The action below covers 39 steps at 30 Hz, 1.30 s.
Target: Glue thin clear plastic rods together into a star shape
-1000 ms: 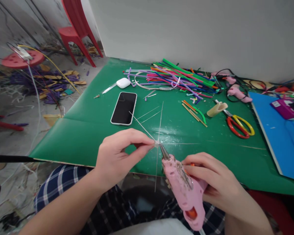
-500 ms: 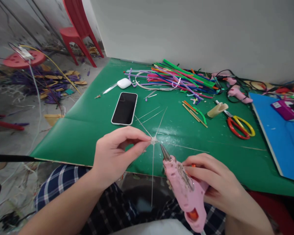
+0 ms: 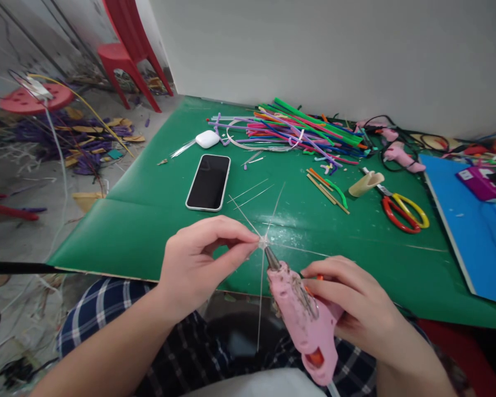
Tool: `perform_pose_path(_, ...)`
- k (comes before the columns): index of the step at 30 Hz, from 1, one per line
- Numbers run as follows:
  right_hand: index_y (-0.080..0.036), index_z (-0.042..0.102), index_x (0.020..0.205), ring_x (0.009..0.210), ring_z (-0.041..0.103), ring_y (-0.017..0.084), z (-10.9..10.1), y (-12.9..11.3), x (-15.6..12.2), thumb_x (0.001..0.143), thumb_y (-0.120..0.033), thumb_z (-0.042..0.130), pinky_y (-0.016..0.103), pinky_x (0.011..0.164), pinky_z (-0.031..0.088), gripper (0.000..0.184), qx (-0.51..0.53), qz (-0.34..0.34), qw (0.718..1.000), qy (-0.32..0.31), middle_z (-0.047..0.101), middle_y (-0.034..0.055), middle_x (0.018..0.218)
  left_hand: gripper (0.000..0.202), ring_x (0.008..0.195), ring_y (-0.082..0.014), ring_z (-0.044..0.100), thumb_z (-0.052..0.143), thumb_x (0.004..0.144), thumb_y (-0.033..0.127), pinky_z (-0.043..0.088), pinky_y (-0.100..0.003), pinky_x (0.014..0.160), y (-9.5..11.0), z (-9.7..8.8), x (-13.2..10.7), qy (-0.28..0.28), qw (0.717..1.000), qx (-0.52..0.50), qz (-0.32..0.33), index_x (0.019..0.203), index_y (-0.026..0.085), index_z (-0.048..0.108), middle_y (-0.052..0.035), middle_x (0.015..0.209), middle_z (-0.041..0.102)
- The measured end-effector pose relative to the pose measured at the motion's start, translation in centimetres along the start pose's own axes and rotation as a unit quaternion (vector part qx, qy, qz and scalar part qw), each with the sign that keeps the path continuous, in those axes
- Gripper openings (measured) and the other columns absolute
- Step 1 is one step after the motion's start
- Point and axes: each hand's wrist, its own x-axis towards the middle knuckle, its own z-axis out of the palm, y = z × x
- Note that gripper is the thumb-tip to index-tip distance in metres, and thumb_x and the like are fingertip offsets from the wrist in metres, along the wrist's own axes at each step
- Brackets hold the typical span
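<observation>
My left hand (image 3: 209,264) pinches a star of thin clear rods (image 3: 263,241) close to its centre, where the rods meet in a whitish blob. Its rods spread outward, one hanging down past the table edge. Wrapped round the handle of a pink hot glue gun (image 3: 301,320) is my right hand (image 3: 351,295). The gun's metal nozzle points up and left, its tip at or very near the star's centre; whether it touches I cannot tell. A clear glue stick (image 3: 333,389) pokes from the gun's back end.
On the green table (image 3: 149,220) lie a phone (image 3: 209,182), a white case (image 3: 207,139), colourful pipe cleaners (image 3: 297,132), small sticks (image 3: 324,190), a beige tube (image 3: 366,183) and scissors (image 3: 405,212). A blue board (image 3: 458,220) is at right, near another pink glue gun (image 3: 403,158).
The glue gun has moved up and left, bringing its nozzle to the star's centre. My left hand and the star have shifted slightly right.
</observation>
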Motion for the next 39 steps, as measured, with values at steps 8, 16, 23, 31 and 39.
perform_pose_path(8,-0.022,0.055,0.108,0.083,0.059,0.017,-0.03,-0.04,0.09,0.088,-0.028,0.056,0.033,0.07,0.05,0.022,0.0,0.002,1.0,0.006,0.063,0.0075,0.097,0.016,0.059,-0.0079,0.062,0.065,0.075,0.009,0.051,-0.015,0.049,-0.09,0.05,0.07,-0.002,1.0,0.0,0.0,0.079,0.023,0.069,0.0027,0.075,0.069)
perform_pose_path(16,-0.023,0.057,0.107,0.082,0.06,0.017,-0.03,-0.12,0.08,0.086,-0.028,0.059,0.032,0.069,0.05,0.022,0.005,0.013,1.0,0.009,0.065,0.0075,0.098,0.019,0.062,-0.0072,0.063,0.065,0.075,0.007,0.052,-0.015,0.052,0.02,0.04,0.0,-0.006,1.0,-0.001,0.003,0.08,0.025,0.068,0.0053,0.075,0.069)
perform_pose_path(23,-0.022,0.056,0.108,0.083,0.059,0.018,-0.19,-0.23,0.04,0.087,-0.029,0.058,0.032,0.069,0.05,0.022,0.011,0.015,1.0,0.002,0.063,0.0081,0.098,0.015,0.062,-0.0084,0.064,0.066,0.075,0.009,0.052,-0.016,0.051,-0.03,0.01,0.05,0.003,1.0,0.004,0.006,0.079,0.023,0.068,0.0034,0.075,0.07)
perform_pose_path(31,-0.021,0.056,0.107,0.083,0.06,0.017,-0.25,-0.29,0.21,0.088,-0.03,0.056,0.032,0.071,0.051,0.022,0.005,0.007,1.0,0.004,0.064,0.0077,0.098,0.019,0.064,-0.0084,0.064,0.065,0.075,0.007,0.052,-0.016,0.052,0.08,0.08,0.13,-0.005,1.0,0.0,0.006,0.08,0.025,0.068,0.0041,0.075,0.07)
perform_pose_path(39,-0.021,0.056,0.107,0.085,0.06,0.018,-0.4,-0.31,0.14,0.085,-0.029,0.06,0.032,0.072,0.051,0.023,0.008,0.008,1.0,0.0,0.064,0.0072,0.098,0.017,0.061,-0.0082,0.063,0.066,0.074,0.008,0.052,-0.016,0.05,0.11,0.02,0.11,0.006,1.0,0.003,-0.005,0.078,0.024,0.069,0.0035,0.075,0.07)
